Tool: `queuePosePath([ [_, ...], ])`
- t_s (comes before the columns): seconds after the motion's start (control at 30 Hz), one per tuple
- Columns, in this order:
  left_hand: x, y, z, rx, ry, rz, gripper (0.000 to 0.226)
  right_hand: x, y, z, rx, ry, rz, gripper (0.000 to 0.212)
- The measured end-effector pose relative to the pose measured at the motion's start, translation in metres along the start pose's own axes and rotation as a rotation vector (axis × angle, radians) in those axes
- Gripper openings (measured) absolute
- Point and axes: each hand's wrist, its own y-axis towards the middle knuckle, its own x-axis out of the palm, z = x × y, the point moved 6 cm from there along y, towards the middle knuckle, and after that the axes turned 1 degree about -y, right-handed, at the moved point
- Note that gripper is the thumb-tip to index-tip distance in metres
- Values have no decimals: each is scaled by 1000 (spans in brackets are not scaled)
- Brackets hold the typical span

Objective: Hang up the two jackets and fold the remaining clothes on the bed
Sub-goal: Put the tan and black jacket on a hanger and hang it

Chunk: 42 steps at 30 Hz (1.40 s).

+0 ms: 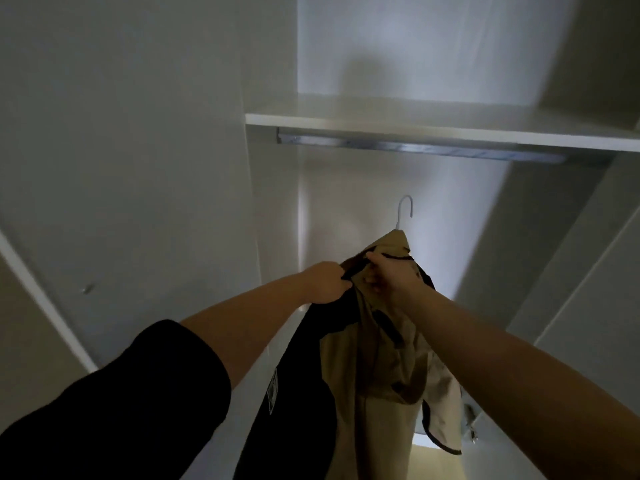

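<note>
- Hanging stage: tan-and-black jacket (pixel 360 344) is on a hanger, held up inside the wardrobe, below the rail (pixel 415 147).
- Hanger hook (pixel 406 207) is well short of the rail, not hooked yet.
- Left hand (pixel 325 282) has fingers curled tight on the black shoulder fabric.
- Right hand (pixel 388 277) pinches the collar area just below the hook.
- Rail shows nothing hanging, so this looks like the first jacket.
- Left to do, by my read: hook this one, hang the second jacket, fold the rest. Bed not in view.
</note>
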Motion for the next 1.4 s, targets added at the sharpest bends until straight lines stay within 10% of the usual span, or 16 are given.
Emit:
queuePosePath([
  [0.37,-67,96,-28,-186,-309,423,39,2,105,-22,58,-219,-272,44],
  [0.8,-152,175,-86,-199,-384,684,46,66,208,-99,-173,-167,-114,44],
  [1.4,-117,212,-174,-343,-209,424,32,95,258,-71,-289,-552,-48,24],
])
